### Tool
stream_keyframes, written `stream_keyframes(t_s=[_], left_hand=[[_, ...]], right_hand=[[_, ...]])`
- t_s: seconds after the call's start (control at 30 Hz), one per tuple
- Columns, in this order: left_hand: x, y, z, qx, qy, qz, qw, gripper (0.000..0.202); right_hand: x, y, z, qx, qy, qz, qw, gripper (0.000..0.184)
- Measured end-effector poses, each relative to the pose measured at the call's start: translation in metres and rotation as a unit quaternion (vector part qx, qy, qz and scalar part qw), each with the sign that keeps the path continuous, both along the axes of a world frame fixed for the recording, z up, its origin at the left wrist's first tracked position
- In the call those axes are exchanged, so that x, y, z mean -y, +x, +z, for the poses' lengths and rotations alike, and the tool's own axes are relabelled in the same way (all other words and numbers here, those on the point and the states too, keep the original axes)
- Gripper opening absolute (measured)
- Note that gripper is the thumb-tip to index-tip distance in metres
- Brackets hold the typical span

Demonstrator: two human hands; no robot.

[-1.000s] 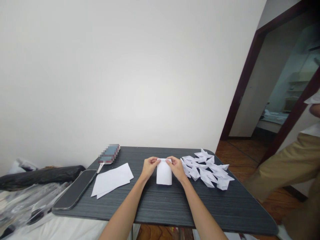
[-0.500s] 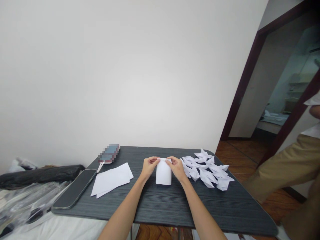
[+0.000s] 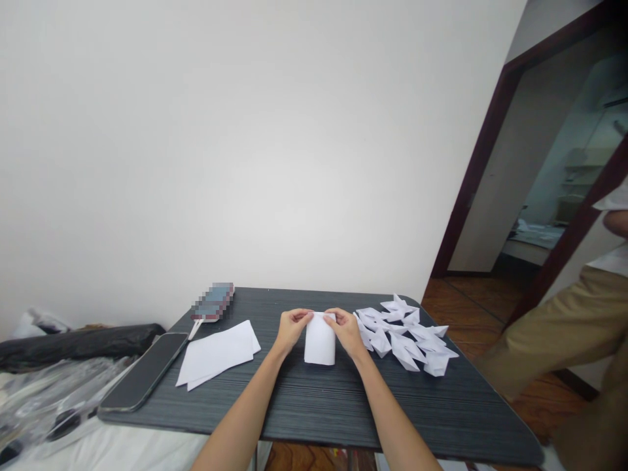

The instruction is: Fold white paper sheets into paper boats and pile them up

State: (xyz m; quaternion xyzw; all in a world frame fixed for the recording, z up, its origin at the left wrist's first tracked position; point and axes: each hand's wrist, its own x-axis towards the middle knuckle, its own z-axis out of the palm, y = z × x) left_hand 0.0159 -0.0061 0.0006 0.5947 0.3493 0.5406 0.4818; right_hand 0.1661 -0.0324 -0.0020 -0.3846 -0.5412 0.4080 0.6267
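1. While both hands work at its far edge, the folded white sheet (image 3: pixel 320 341) lies flat on the dark counter (image 3: pixel 318 405), directly in front of the person, so the hard surface can back the crease.
2. The left hand (image 3: pixel 289 327) pinches the sheet's top left corner with closed fingertips; the right hand (image 3: pixel 347 330) does the same at the top right corner. Holding both corners at once keeps the edges lined up.
3. Just beside the right hand sits a cluster of folded paper shapes (image 3: pixel 407 330), within easy reach on that side but apart from the sheet being worked.
4. On the other side, near the left hand, lies a small stack of flat paper (image 3: pixel 218 353), an apparent supply of fresh sheets.
5. A dark phone (image 3: pixel 144 373) rests at the counter's left edge and a second, blurred device (image 3: pixel 214 301) lies at the back, both out of the way of the folding.
6. Someone else's leg in tan trousers (image 3: pixel 564 333) shows at the right, well apart from the counter.
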Motion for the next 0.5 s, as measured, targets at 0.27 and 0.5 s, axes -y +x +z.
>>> stream_keyframes(t_s=[0.27, 0.5], left_hand=[[-0.0014, -0.0042, 0.0036, -0.019, 0.021, 0.004, 1.000, 0.028], [-0.0013, -0.0054, 0.0035, -0.030, 0.026, 0.009, 0.999, 0.029]], right_hand=[[-0.0016, 0.0050, -0.0052, -0.024, -0.075, 0.012, 0.997, 0.034], [-0.0019, 0.0047, -0.0077, -0.043, -0.108, 0.033, 0.993, 0.038]])
